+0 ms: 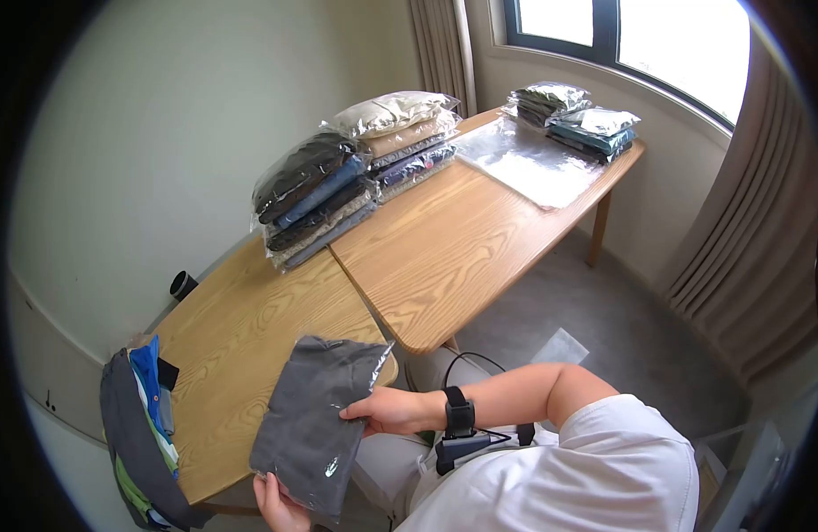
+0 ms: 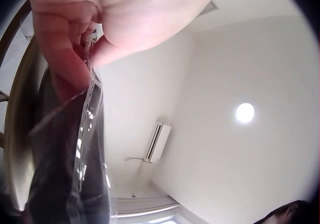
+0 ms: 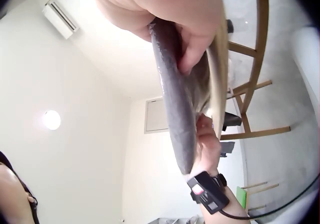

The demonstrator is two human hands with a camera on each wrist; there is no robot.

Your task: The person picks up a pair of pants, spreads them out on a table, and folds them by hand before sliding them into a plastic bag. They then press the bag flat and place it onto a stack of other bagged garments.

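A folded dark grey garment sealed in a clear plastic bag [image 1: 316, 424] is being gripped at its right edge by the right hand [image 1: 387, 410] and pinched at its lower corner by the left hand [image 1: 276, 505], above the near edge of the light wooden counter [image 1: 249, 337]. Bagged clothing stacks [image 1: 356, 168] are being carried farther back.

I see a white short-sleeved shirt [image 1: 595, 470] on my operator's torso. A black strap [image 1: 459, 412] circles the right wrist, carrying a dark boxy camera unit [image 1: 458, 450], with a thin black cable [image 1: 480, 359] looping away from it.
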